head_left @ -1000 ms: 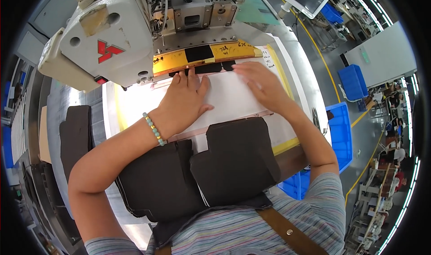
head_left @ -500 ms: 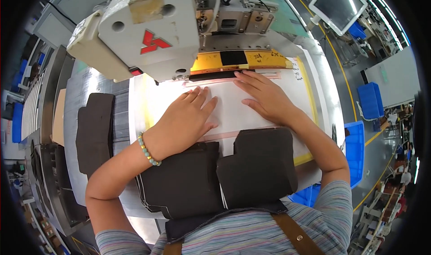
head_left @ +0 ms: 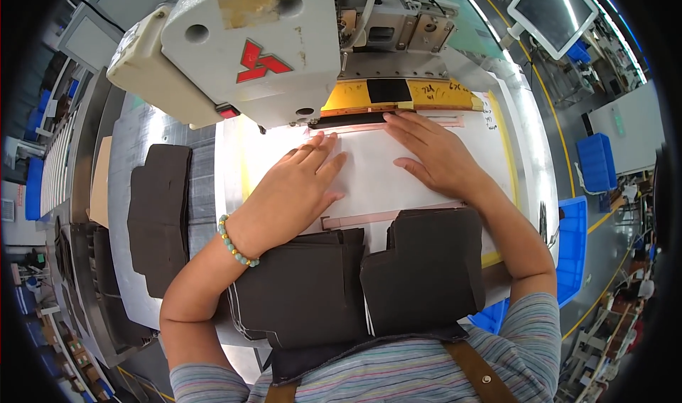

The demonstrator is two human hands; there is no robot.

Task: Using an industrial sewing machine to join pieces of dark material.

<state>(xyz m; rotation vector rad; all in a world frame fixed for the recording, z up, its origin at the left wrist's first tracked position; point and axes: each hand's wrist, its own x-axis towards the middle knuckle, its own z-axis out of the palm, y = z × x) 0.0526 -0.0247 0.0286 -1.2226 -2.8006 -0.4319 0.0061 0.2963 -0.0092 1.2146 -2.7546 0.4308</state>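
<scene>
Your left hand (head_left: 293,184) lies open, holding nothing | right hand (head_left: 438,156), likewise empty, reaches the narrow, black, cloth-like strip (head_left: 348,121) | likely light, pliable; press its long near edge

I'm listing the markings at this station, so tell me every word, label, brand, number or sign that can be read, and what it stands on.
I don't copy out wording or name brands, so here is where markings stand:
White machine head: red three-part emblem.
Yellow bar: dark handwriting, partly legible, not quoted.
White sheet, upper right: dark handwriting, too small to read.
Monitor screen: no readable text.
</scene>
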